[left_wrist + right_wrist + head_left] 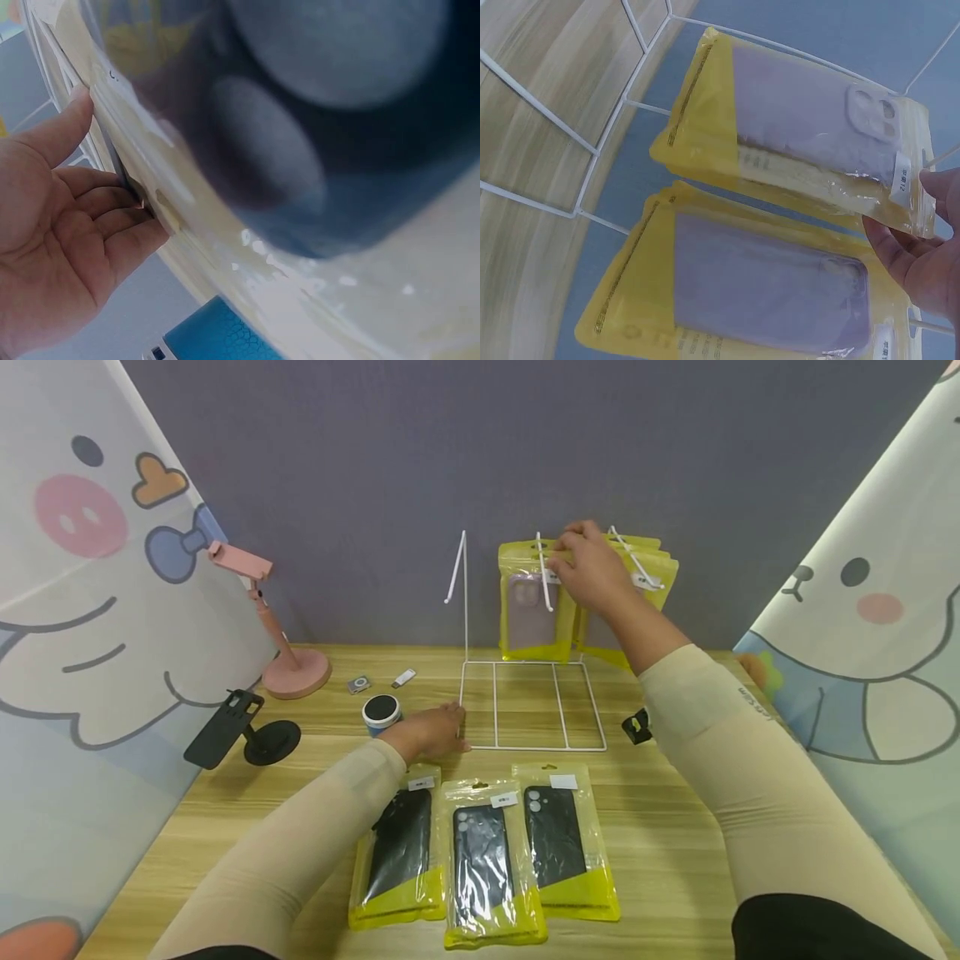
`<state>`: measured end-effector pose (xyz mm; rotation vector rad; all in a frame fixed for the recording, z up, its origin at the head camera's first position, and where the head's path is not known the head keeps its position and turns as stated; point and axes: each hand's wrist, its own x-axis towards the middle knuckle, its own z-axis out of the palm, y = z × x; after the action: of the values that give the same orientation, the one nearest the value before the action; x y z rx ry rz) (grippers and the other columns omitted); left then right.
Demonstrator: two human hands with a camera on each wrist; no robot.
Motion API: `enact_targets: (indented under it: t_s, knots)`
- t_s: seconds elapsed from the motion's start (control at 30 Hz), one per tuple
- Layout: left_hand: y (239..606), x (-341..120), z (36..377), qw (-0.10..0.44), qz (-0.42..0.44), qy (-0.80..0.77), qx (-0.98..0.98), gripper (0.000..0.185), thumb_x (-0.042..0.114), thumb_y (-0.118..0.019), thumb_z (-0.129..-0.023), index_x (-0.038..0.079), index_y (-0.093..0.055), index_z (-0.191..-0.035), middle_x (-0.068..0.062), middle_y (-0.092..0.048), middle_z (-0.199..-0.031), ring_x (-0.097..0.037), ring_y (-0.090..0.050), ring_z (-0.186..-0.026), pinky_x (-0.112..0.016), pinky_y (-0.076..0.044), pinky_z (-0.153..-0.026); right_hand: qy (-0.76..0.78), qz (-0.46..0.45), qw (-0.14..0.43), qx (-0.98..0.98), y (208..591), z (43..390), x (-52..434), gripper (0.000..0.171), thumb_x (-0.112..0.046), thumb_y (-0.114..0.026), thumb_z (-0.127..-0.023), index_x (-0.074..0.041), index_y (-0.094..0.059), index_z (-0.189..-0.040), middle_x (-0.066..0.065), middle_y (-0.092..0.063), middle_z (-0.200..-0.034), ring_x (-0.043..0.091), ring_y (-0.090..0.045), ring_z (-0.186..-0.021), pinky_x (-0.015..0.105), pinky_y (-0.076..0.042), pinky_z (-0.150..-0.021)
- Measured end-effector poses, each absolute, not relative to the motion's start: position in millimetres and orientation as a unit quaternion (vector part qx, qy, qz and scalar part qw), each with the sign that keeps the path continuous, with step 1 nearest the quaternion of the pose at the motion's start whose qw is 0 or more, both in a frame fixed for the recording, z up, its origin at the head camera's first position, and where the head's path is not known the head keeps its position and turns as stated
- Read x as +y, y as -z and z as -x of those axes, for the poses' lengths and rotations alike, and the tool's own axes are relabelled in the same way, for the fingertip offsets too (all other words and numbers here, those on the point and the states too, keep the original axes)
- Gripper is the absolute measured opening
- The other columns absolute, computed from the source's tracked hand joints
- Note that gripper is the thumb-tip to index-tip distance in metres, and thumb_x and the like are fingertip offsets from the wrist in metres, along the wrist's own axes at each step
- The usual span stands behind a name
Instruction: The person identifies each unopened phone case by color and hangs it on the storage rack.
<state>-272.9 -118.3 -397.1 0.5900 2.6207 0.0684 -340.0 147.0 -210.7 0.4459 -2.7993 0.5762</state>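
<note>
A white wire display rack (551, 748) with upward hooks stands on the wooden table. At its front left corner my left hand (431, 731) holds the base wire; in the left wrist view a packaged phone case partly hides that contact. My right hand (592, 568) pinches the top of a yellow-edged clear bag with a lilac phone case (802, 97), which hangs on the middle hook. More bags with a lilac phone case (765, 285) hang on the right hook. Three bags with dark phone cases (401, 843), (483, 860), (555, 835) lie in front of the rack.
Left of the rack stand a blue jar with a black top (382, 710), a black phone stand (273, 742) and a pink stand (296, 672). A small square player (358, 685) and a USB stick (403, 677) lie behind the jar. A small black item (637, 727) sits to the right.
</note>
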Motion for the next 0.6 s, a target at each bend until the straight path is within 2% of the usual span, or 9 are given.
enact_targets:
  t_s: [0.2, 0.27, 0.37, 0.47, 0.5, 0.6]
  knots:
    - [395.5, -118.3, 271.3, 0.221, -0.214, -0.031, 0.951, 0.081, 0.047, -0.052, -0.099, 0.000, -0.017, -0.156, -0.017, -0.010, -0.164, -0.033, -0.014, -0.151, -0.045, -0.019, -0.123, -0.203, -0.144, 0.126, -0.960, 210.8, 337.9, 147.6, 0.045, -0.039, -0.044, -0.104, -0.009, -0.053, -0.136, 0.006, -0.025, -0.158, 0.034, -0.045, -0.133, 0.050, -0.039, -0.109]
    - [395.1, -118.4, 271.1, 0.221, -0.211, -0.031, 0.952, 0.081, 0.047, -0.052, -0.099, 0.000, -0.017, -0.156, -0.017, -0.010, -0.164, -0.032, -0.014, -0.151, -0.045, -0.019, -0.123, -0.207, -0.138, 0.121, -0.961, 211.4, 335.6, 147.3, 0.047, -0.041, -0.044, -0.104, -0.012, -0.049, -0.140, 0.005, -0.020, -0.160, 0.034, -0.047, -0.130, 0.050, -0.042, -0.105]
    - [395.2, -119.2, 271.4, 0.223, -0.207, -0.031, 0.952, 0.081, 0.046, -0.052, -0.099, 0.001, -0.017, -0.156, -0.016, -0.010, -0.164, -0.032, -0.014, -0.151, -0.045, -0.018, -0.123, -0.211, -0.134, 0.122, -0.961, 212.7, 330.2, 146.9, 0.050, -0.042, -0.043, -0.103, -0.017, -0.042, -0.146, 0.002, -0.013, -0.162, 0.034, -0.057, -0.110, 0.046, -0.048, -0.088]
    - [395.4, -120.4, 272.0, 0.221, -0.207, -0.031, 0.953, 0.081, 0.046, -0.053, -0.099, 0.000, -0.017, -0.156, -0.016, -0.011, -0.164, -0.033, -0.014, -0.151, -0.045, -0.019, -0.123, -0.200, -0.131, 0.135, -0.962, 213.6, 323.3, 146.6, 0.054, -0.041, -0.044, -0.103, -0.021, -0.034, -0.151, 0.002, -0.009, -0.163, 0.030, -0.057, -0.085, 0.041, -0.047, -0.070]
    - [395.7, -120.9, 272.1, 0.220, -0.207, -0.031, 0.953, 0.081, 0.046, -0.053, -0.099, 0.000, -0.018, -0.156, -0.017, -0.011, -0.164, -0.033, -0.015, -0.151, -0.046, -0.019, -0.123, -0.196, -0.132, 0.142, -0.961, 214.1, 320.4, 146.8, 0.055, -0.041, -0.045, -0.102, -0.021, -0.033, -0.152, 0.002, -0.009, -0.163, 0.029, -0.056, -0.078, 0.040, -0.047, -0.067]
    - [397.0, -122.3, 272.5, 0.217, -0.211, -0.026, 0.953, 0.081, 0.046, -0.053, -0.099, -0.001, -0.019, -0.156, -0.018, -0.012, -0.164, -0.034, -0.016, -0.151, -0.046, -0.020, -0.122, -0.186, -0.137, 0.163, -0.959, 216.6, 311.6, 148.1, 0.059, -0.039, -0.048, -0.101, -0.021, -0.028, -0.154, 0.004, -0.008, -0.164, 0.029, -0.055, -0.072, 0.040, -0.046, -0.062]
